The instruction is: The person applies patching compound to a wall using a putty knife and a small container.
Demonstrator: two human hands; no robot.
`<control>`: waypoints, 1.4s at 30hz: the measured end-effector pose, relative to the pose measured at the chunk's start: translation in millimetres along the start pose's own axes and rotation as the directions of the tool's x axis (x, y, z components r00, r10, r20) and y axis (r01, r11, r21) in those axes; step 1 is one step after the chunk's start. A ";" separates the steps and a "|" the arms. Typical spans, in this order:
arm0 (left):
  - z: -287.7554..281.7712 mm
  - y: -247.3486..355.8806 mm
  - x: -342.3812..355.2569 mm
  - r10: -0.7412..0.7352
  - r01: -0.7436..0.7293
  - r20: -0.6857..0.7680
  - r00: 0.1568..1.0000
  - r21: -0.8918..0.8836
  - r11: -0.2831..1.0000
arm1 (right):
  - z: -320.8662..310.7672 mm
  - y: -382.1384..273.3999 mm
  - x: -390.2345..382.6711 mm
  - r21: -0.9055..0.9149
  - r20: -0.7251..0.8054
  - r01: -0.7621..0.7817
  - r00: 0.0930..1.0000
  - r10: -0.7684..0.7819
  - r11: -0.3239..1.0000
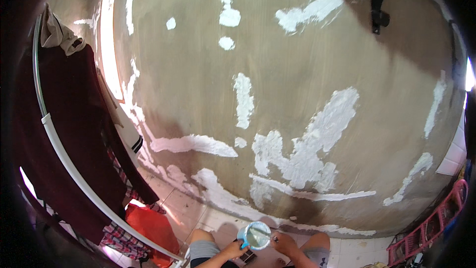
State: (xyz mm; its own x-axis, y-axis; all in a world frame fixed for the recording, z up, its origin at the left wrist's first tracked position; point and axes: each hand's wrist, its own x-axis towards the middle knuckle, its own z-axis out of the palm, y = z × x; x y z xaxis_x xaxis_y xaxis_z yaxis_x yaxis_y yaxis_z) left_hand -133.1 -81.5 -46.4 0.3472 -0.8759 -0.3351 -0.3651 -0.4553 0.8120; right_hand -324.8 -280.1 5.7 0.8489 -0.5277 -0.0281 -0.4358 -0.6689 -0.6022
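At the lower middle, my left hand (pixel 235 251) is closed on the blue handle of a mug (pixel 241 232) and keeps it upright above my lap. Whitish-grey paste (pixel 257 240) coats the inside of the mug. My right hand (pixel 284 246) is closed on a thin flat tool (pixel 263 233), which looks like a putty knife; its blade reaches over the mug's mouth into the paste. Ahead of me rises a grey-brown wall (pixel 198 89) with rough white patches, among them a large one (pixel 322 129) right of the middle and a long strip (pixel 198 145) low on the left.
On the left, a clothes rack (pixel 69 161) carries dark maroon cloth (pixel 74 109); a red bag (pixel 151 231) lies beneath it. A pink plastic rack (pixel 429 231) leans at the lower right. A black bracket (pixel 378 7) juts from the upper wall. Light tiles (pixel 186 206) cover the floor.
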 end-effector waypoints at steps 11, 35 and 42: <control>37.2 -57.0 24.6 0.344 -0.321 -0.165 0.924 0.149 0.935 | 71.3 27.9 13.8 -0.470 -0.065 0.254 0.945 -0.320 0.845; 8.3 21.9 -41.8 0.261 -0.264 -0.211 0.942 0.015 0.964 | -6.8 -71.0 -10.8 -0.177 -0.185 0.098 0.974 -0.131 0.979; 3.0 46.1 -29.2 0.149 -0.108 -0.281 0.948 0.156 0.982 | -6.1 -52.5 34.3 -0.389 -0.041 0.156 0.982 -0.186 0.908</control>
State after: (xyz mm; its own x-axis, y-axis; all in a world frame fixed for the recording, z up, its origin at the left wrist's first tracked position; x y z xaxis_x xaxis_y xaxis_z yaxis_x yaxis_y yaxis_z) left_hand -162.6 -77.4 -0.6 0.5176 -0.8533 -0.0628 -0.5308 -0.3778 0.7586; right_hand -274.7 -266.3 41.2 0.9024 -0.4149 0.1167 -0.3795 -0.8932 -0.2412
